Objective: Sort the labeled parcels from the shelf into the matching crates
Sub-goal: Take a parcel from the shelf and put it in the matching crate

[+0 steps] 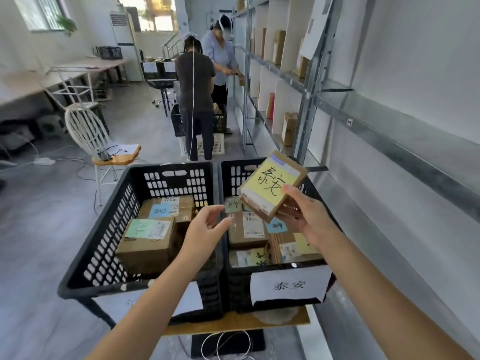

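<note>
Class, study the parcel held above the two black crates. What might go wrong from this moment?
1. The right hand grips the yellow-labelled parcel at one end only, tilted, so it may slip.
2. It hangs close to the left crate, so it might drop there, not into the right crate.

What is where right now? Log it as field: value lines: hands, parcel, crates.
right hand: grips parcel, thumb on top
parcel: yellow label, tilted, above right crate
left hand: holds nothing, fingers loosely curled
left crate: boxes inside
right crate: parcels inside, white label on front
</note>
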Motion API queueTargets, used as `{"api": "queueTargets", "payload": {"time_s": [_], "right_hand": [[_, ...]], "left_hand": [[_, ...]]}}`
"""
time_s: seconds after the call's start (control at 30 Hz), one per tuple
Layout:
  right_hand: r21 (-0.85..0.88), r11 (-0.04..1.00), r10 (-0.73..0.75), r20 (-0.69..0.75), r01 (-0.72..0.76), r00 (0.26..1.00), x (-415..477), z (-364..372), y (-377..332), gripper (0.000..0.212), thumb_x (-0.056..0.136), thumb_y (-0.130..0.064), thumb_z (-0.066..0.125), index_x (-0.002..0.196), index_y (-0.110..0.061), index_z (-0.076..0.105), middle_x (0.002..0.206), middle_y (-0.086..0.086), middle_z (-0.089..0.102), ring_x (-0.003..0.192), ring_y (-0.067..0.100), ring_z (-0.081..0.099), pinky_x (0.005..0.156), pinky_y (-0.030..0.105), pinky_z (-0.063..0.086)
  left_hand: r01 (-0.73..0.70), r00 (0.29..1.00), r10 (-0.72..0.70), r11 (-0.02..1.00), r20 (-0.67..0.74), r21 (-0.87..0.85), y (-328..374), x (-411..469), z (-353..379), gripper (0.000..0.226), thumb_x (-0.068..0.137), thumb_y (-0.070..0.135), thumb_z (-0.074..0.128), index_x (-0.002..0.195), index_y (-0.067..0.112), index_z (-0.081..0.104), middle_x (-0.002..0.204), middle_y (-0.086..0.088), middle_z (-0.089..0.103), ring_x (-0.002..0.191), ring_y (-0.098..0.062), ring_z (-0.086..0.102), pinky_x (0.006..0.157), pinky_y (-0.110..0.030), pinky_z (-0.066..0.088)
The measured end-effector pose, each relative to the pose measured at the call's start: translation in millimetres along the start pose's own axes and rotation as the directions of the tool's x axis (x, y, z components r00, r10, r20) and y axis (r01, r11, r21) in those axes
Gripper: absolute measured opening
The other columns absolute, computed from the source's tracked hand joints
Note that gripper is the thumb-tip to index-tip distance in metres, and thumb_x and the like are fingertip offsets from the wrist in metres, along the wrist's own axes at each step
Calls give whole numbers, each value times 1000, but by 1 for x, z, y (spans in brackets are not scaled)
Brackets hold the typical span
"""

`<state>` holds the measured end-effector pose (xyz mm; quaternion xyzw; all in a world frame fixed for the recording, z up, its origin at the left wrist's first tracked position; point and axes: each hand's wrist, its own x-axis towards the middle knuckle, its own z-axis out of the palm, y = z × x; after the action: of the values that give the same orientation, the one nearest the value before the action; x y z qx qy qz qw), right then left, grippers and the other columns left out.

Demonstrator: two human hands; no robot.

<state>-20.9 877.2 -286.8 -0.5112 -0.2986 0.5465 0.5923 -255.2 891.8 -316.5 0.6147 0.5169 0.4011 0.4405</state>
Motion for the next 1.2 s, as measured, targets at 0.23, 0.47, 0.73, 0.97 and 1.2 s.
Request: {"api": "queueTargets", "payload": {"time_s": [0.23,0.47,0.73,0.97,1.2], "right_hand": [[-47,999,3,-34,-5,999,58,-37,-9,28,87,-29,74,108,-12,70,101,10,77,96,23,74,86,42,60],[-150,982,114,-19,-116,993,122,-38,17,34,85,-32,76,112,-14,71,101,6,78,91,20,75,71,32,60],[-262,941,203,-64,-213,977,200,-21,38,31,83,-37,76,109,-20,73,98,3,78,97,24,74,68,31,59],[-331,903,248,-113,-272,962,261,-4,60,25,85,-36,75,105,-23,73,88,-6,79,91,15,72,62,27,57],[-364,874,315,-78,-321,946,305,4,87,26,86,-29,76,110,-27,65,100,-2,78,86,10,74,60,24,56]], "left_hand": [[-10,998,5,996,58,89,-17,37,40,53,94,31,67,143,27,47,142,14,49,131,-3,41,107,-25,35],[60,996,-67,993,64,98,-37,73,58,62,92,34,67,148,29,40,149,14,44,139,-4,36,117,-36,33],[126,990,-130,989,61,78,-47,146,72,75,92,30,68,155,23,27,158,5,34,143,-13,33,117,-36,32],[153,987,-157,984,35,87,-64,206,73,80,91,29,70,155,19,25,158,3,32,140,-10,34,110,-21,32],[201,979,-201,980,-27,6,-75,226,88,70,88,16,70,148,24,34,114,30,41,97,34,38,70,10,32]]}}
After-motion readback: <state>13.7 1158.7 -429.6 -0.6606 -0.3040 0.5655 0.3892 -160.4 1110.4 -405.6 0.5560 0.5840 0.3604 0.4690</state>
